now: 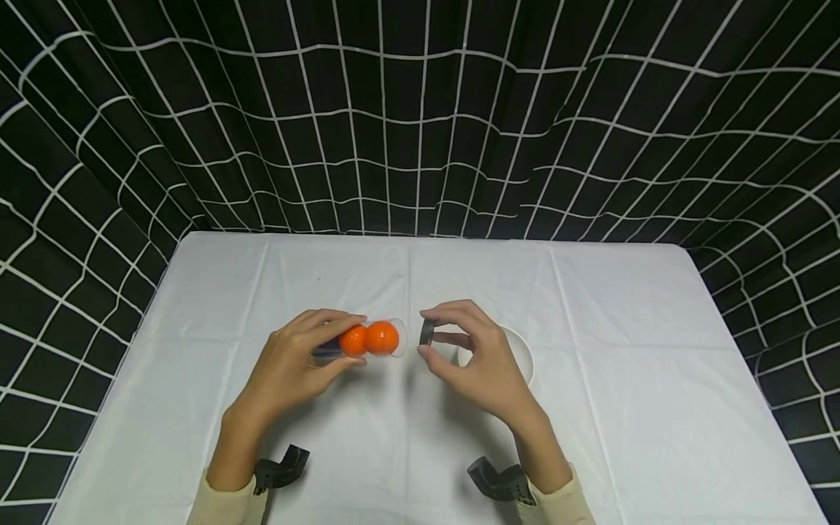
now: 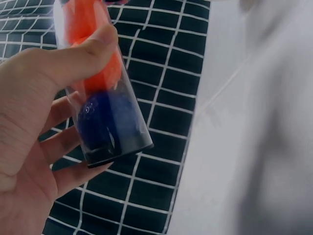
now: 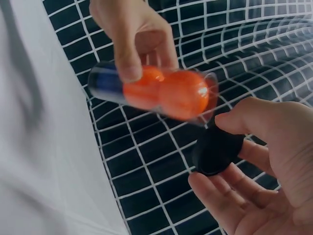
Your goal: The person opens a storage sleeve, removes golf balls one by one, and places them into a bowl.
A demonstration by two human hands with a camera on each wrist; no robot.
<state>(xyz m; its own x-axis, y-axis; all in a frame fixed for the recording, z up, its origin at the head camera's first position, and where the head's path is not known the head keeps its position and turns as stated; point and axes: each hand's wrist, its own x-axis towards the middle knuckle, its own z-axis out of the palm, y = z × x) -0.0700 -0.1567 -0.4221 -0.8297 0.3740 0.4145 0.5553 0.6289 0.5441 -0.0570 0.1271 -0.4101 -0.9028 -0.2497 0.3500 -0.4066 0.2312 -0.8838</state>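
A clear plastic tube (image 1: 367, 340) lies sideways above the white table, held in my left hand (image 1: 298, 361). Two orange balls (image 1: 380, 337) sit near its open right end, and a blue ball (image 2: 105, 120) sits at the closed black end. In the right wrist view the tube (image 3: 151, 90) shows its open mouth toward a black round cap (image 3: 216, 150). My right hand (image 1: 469, 350) pinches that cap (image 1: 426, 333) between thumb and fingers, a little to the right of the tube's mouth and apart from it.
A white bowl (image 1: 521, 357) stands on the white tablecloth (image 1: 623, 350) just behind my right hand. A black curtain with a white grid (image 1: 420, 109) hangs behind and around the table. Black wrist mounts (image 1: 282, 467) show near the front edge.
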